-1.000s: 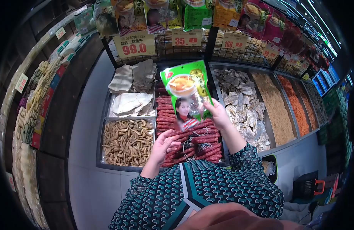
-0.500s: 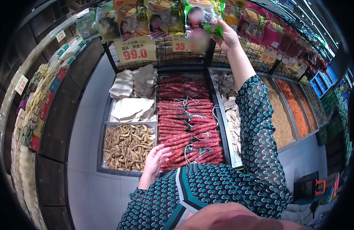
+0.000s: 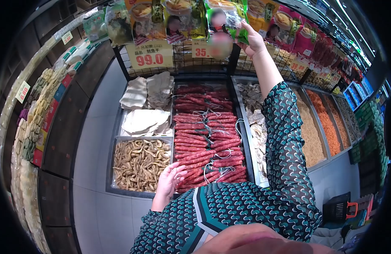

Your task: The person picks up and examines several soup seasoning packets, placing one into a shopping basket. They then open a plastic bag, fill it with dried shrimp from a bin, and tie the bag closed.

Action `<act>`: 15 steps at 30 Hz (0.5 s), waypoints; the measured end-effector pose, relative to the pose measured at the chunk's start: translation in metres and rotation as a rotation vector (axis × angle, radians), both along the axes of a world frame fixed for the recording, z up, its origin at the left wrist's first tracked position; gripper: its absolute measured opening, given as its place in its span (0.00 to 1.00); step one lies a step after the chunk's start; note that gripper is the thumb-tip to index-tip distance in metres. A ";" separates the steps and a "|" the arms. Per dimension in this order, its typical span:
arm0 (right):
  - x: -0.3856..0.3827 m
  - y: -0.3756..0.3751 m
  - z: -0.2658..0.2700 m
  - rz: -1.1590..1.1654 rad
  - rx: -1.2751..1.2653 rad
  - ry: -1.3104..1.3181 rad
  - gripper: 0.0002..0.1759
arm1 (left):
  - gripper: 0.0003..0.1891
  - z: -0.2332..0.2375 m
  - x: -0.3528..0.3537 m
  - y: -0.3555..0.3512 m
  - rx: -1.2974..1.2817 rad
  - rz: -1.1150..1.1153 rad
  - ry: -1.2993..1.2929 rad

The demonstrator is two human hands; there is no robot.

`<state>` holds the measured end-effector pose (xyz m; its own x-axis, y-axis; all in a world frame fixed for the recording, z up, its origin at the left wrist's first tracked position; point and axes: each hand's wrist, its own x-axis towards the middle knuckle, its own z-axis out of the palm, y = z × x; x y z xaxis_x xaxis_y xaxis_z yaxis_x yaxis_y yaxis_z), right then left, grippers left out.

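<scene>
While left hand (image 3: 169, 179) curls loosely, outstretched right hand (image 3: 253, 41) holds green packet (image 3: 232, 17).

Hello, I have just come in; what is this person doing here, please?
A person stands over open trays in a shop. The right hand is raised to the row of hanging packets and holds a green packet by its edge. The left hand is low, near the red sausages, and holds nothing that I can see. Beside the sausages, a tray holds small brown dried pieces.
</scene>
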<state>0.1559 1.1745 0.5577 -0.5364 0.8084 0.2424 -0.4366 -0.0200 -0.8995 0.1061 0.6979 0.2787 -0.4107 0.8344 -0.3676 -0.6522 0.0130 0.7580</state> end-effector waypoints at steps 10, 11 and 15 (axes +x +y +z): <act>-0.005 0.018 -0.012 0.075 0.079 0.087 0.13 | 0.20 0.002 -0.004 0.007 -0.015 -0.007 0.013; -0.003 0.020 -0.016 0.077 0.078 0.084 0.13 | 0.20 0.002 -0.005 0.007 -0.016 -0.004 0.011; 0.008 0.016 -0.023 0.119 0.119 0.160 0.12 | 0.20 -0.001 -0.009 0.005 -0.023 0.011 0.009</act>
<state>0.1637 1.1901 0.5351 -0.5733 0.7022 0.4221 -0.5750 0.0222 -0.8179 0.0973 0.7027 0.2779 -0.4230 0.8212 -0.3829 -0.6453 0.0236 0.7635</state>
